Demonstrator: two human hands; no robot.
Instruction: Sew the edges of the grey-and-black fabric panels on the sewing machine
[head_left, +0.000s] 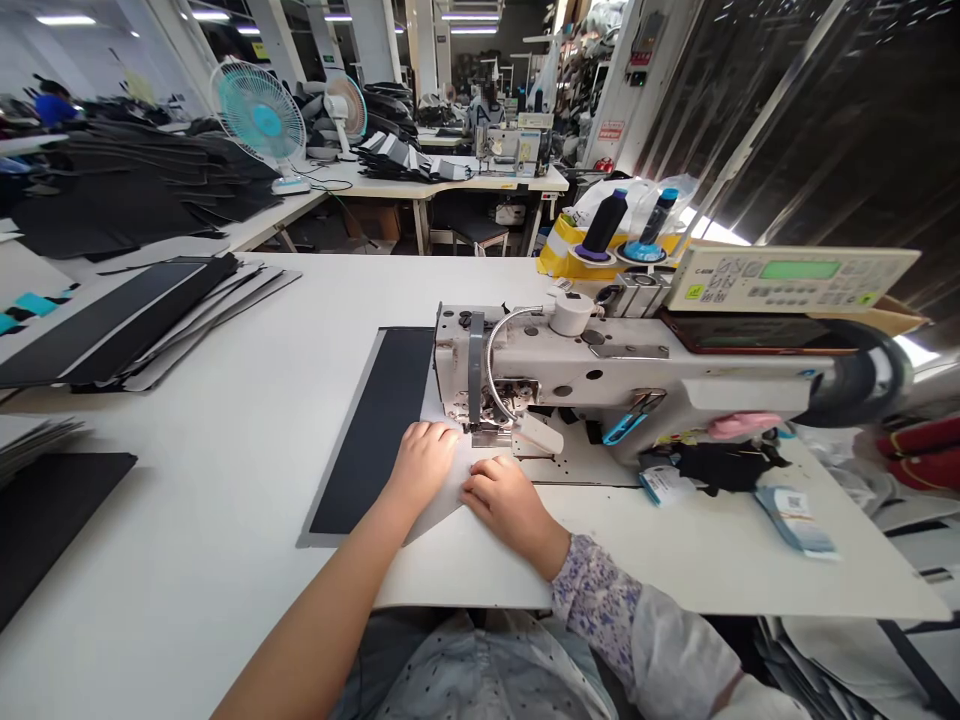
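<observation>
You had two hands in view, one left hand (422, 465) and one right hand (508, 503), at one sewing machine (600, 362). You had two thread cones (604, 222), two electric fans (259, 112) and one control panel (787, 278) there too.

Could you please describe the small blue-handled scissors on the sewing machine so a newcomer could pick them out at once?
Start at the white sewing machine on the long table. On its front, just beyond the person's right hand, are the small scissors, blue handles downward. No other tool there is blue, and a pink item sits to their right.
</observation>
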